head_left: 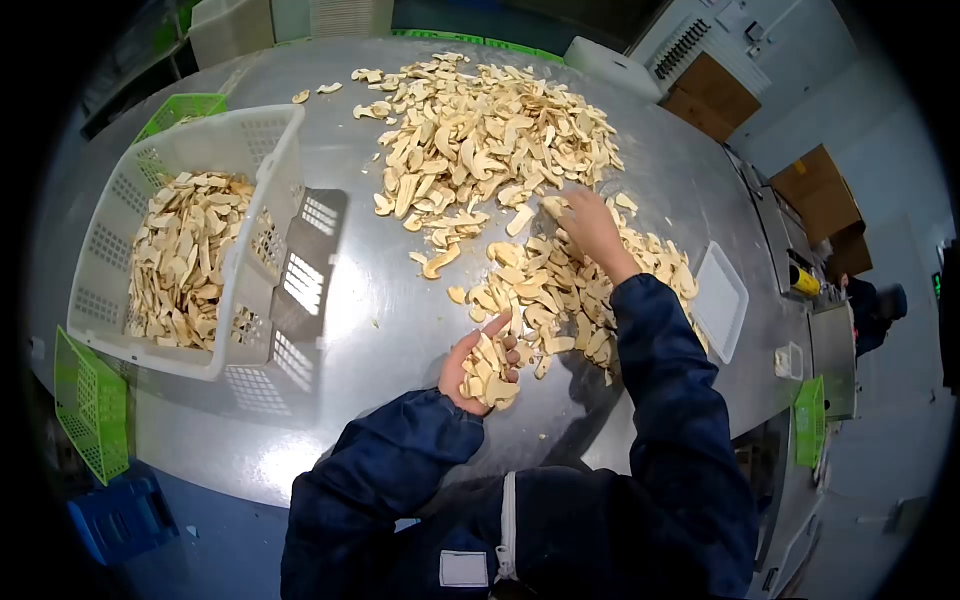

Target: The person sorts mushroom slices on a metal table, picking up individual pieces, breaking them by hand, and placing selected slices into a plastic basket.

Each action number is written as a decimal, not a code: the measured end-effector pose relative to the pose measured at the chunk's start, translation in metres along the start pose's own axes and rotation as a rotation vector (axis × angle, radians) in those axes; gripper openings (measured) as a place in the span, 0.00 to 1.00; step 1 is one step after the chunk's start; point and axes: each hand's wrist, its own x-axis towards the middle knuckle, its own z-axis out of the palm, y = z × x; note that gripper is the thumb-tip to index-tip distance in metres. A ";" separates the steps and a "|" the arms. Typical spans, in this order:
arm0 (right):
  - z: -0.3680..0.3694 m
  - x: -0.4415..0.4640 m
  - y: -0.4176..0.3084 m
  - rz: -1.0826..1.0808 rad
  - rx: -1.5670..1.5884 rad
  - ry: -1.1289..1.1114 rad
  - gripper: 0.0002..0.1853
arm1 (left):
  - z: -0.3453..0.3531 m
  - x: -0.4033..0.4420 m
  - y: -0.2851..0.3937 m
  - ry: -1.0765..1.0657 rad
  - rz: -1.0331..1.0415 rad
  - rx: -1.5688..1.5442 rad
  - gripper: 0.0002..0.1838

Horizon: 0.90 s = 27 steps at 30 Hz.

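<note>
Our left hand (461, 370) was cupped snugly under some slices (488, 376), likely so none slid off, while our right hand (593, 230) pinched another slice (552, 207) at the heap (490, 140) on the table (375, 345); the basket (225, 140) stood aside, presumably leaving room to reach

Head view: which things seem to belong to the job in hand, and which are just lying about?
Likely in the job:
left hand, cupping pale slices
right hand, at the heaped slices
white basket, holding more slices

Likely just about:
cardboard boxes
lower-left green basket
blue container
white tray (use unclear)
</note>
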 end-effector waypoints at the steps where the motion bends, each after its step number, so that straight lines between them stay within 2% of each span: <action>1: -0.002 0.001 -0.004 0.069 0.064 -0.175 0.09 | -0.002 0.000 0.000 -0.004 -0.002 0.005 0.29; 3: -0.006 -0.004 -0.020 0.213 0.194 -0.529 0.09 | -0.003 0.001 0.000 0.008 -0.008 0.009 0.29; 4: -0.010 -0.008 -0.034 0.146 0.213 -0.444 0.08 | -0.003 0.000 -0.001 0.016 -0.015 0.013 0.30; 7: 0.005 -0.012 -0.041 0.065 0.139 -0.422 0.06 | 0.001 -0.001 -0.002 0.049 -0.024 0.048 0.29; 10: 0.009 -0.009 -0.039 -0.022 0.074 -0.362 0.06 | -0.004 0.000 0.000 -0.063 -0.069 -0.017 0.29; 11: 0.009 -0.009 -0.038 -0.045 0.044 -0.355 0.06 | -0.004 0.000 -0.001 -0.041 -0.058 -0.027 0.29; 14: -0.009 0.000 -0.041 0.146 0.203 -0.425 0.08 | 0.009 -0.001 -0.002 0.016 0.003 -0.051 0.29; 17: -0.061 0.009 -0.071 0.606 0.897 -0.832 0.10 | 0.014 0.000 -0.004 0.062 0.078 -0.057 0.28; 18: -0.077 0.014 -0.087 0.647 0.879 -0.878 0.12 | 0.015 0.000 -0.004 0.065 0.080 -0.048 0.28; 21: -0.058 -0.022 -0.090 0.201 0.414 -0.629 0.13 | 0.017 -0.001 -0.005 0.065 0.054 -0.010 0.28; 23: -0.045 -0.041 -0.089 0.068 0.381 -0.523 0.12 | 0.022 -0.002 -0.006 0.130 0.058 -0.030 0.28; 25: -0.042 -0.046 -0.094 -0.071 0.326 -0.377 0.09 | 0.006 0.000 -0.003 0.045 0.054 -0.071 0.27; 27: -0.056 -0.048 -0.083 0.026 0.303 -0.466 0.08 | -0.003 -0.001 -0.002 0.019 0.047 -0.097 0.27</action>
